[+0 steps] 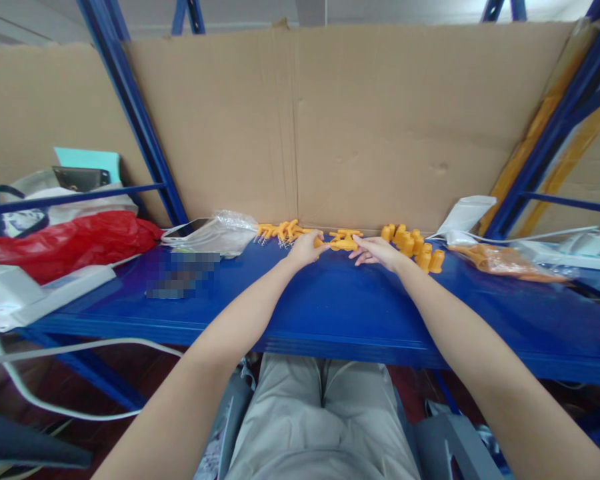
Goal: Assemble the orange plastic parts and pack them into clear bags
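Observation:
Close to the cardboard at the back of the blue table, both my hands are at small orange-yellow plastic pieces. My left hand (306, 249) is closed, with a yellow piece at its thumb and fingertips. From the other side my right hand (379, 253) reaches in, its fingertips around the end of a yellow plastic piece (344, 244); its lower fingers are loosely bent. Left of my hands lies a row of yellow pieces with metal chains (281, 232), like keychains. Upright yellow pieces (414, 245) stand in a group beside my right hand. Fine shapes are too small to tell.
A tall cardboard sheet (370, 127) closes off the back of the blue table (340, 307). At left lie a clear plastic bag (230, 233), a red bag (80, 243) and a white power strip (63, 297). A bag of orange pieces (510, 262) and white cables are at right.

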Tool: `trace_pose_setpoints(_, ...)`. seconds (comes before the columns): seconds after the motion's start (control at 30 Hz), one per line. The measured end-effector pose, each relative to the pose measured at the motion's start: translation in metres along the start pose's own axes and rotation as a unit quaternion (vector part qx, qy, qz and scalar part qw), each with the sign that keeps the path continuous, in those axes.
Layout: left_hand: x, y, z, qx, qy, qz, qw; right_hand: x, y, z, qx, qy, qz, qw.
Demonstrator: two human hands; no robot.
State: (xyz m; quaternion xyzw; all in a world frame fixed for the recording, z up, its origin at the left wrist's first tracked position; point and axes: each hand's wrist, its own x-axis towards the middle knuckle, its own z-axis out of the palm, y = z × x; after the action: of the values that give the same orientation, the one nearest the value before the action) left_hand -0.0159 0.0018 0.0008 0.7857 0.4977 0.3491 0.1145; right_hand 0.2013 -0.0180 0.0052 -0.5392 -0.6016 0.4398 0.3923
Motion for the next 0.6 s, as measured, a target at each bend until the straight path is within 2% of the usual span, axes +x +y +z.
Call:
trace_pose_setpoints(0.17, 0.001, -0.002, 0.000, 0.003, 0.014, 0.011, 1.000, 0.004, 0.006, -0.007, 0.052, -0.037, -0.024, 0.998)
trace_pose_setpoints(0.6, 0.002, -0.003, 0.002, -0.012, 0.014, 0.021, 1.000, -0.004, -0.010, 0.005, 0.000, 0.026, 0.051, 0.998)
